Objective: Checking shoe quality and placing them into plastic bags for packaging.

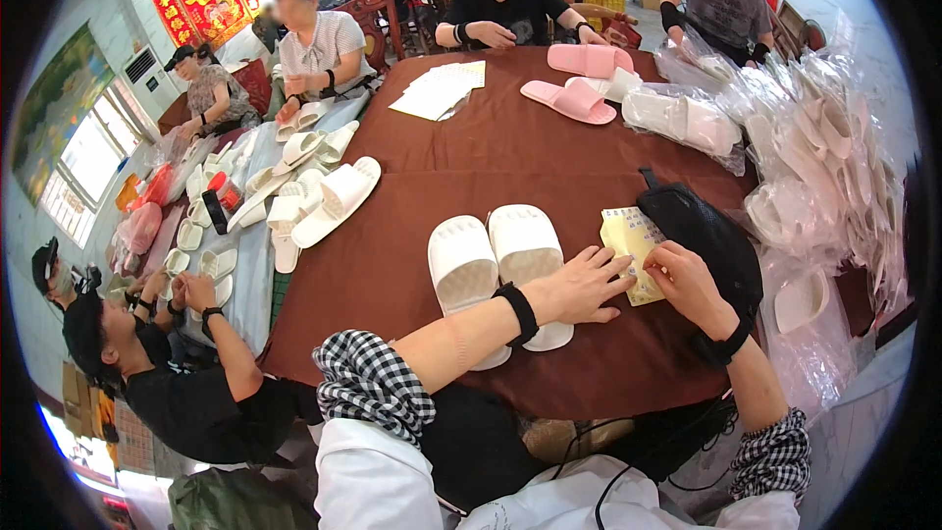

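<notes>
Two white slippers (463, 260) lie side by side in front of me on the brown cloth. My left hand (586, 287) reaches over the right one, fingers spread, with its fingertips on the edge of a yellowish sheet of small labels (629, 236). Across the sheet, my right hand (690, 285) has thumb and forefinger pinched together at its right side. Whether a label sits in that pinch is too small to make out. A black pouch (702, 231) lies just beyond my right hand, next to the sheet.
The brown-covered table (471, 152) carries white papers (442, 90), pink slippers (569, 100) and a heap of bagged slippers (814, 157) on the right. Loose white slippers (336, 201) are piled at left. Several people sit around, one close on my left (186, 383).
</notes>
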`<state>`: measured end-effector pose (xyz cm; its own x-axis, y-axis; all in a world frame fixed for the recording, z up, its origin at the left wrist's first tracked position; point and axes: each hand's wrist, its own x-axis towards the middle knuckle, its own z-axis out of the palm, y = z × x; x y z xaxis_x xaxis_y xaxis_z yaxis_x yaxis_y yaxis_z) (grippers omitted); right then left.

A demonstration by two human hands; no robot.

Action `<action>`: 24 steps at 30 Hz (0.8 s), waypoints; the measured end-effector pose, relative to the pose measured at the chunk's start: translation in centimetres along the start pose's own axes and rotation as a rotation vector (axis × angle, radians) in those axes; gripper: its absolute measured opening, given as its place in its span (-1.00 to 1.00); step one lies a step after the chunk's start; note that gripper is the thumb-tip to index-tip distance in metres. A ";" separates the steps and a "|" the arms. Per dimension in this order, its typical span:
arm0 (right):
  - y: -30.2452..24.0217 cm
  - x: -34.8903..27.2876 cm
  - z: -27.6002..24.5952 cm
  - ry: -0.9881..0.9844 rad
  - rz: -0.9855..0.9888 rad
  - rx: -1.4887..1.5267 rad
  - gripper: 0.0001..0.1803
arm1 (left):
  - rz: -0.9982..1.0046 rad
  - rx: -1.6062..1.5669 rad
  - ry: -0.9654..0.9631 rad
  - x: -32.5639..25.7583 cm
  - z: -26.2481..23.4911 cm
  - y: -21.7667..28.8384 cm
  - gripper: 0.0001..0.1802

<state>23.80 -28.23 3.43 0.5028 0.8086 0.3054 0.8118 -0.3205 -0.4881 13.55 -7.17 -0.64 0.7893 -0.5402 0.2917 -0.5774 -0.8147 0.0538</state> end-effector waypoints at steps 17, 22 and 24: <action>0.7 -1.4 0.0 0.015 0.023 0.054 -0.93 | 0.077 -0.011 -0.094 0.3 -1.9 -0.7 -0.47; 0.9 -0.6 1.2 -0.013 -0.054 -0.034 -0.94 | 0.062 -0.017 -0.072 -0.7 -1.4 -0.9 -0.48; 1.2 -0.5 1.3 -0.024 -0.069 -0.063 -0.93 | 0.054 -0.039 -0.069 -0.5 -1.5 -0.8 -0.48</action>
<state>24.14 -28.44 1.64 0.4385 0.8412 0.3165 0.8617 -0.2934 -0.4140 13.29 -5.86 0.62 0.7684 -0.5976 0.2290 -0.6263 -0.7757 0.0771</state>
